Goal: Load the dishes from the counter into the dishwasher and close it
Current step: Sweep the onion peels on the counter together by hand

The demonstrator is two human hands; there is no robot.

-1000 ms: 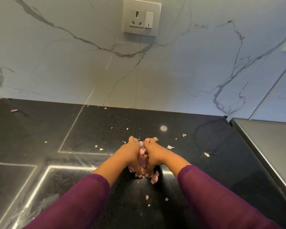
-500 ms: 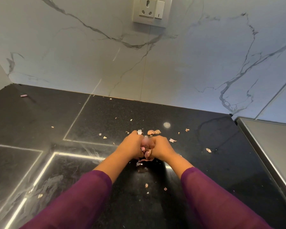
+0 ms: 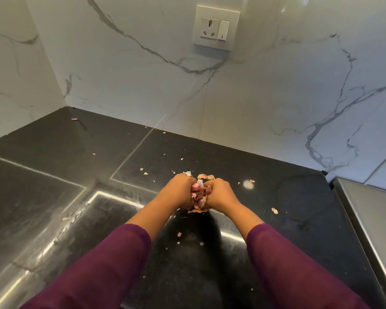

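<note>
A bunch of pink onion peels [image 3: 198, 195] is squeezed between my two hands over the black counter [image 3: 54, 175]. My left hand [image 3: 178, 192] curls round the peels from the left. My right hand [image 3: 221, 194] curls round them from the right, so most of the bunch is hidden. A few peels [image 3: 204, 176] lie on the counter just beyond my fingers. No dishes and no dishwasher show in the head view.
Small peel scraps are scattered over the counter, one [image 3: 274, 210] to the right of my hands, one pink bit [image 3: 74, 119] near the back left corner. A steel surface [image 3: 370, 219] borders the counter on the right. A wall socket [image 3: 216, 27] sits on the marble backsplash.
My hands have pulled the loose peels together off the counter into a tight bunch and closed round it. The view has shifted, with the socket now lower in frame.
</note>
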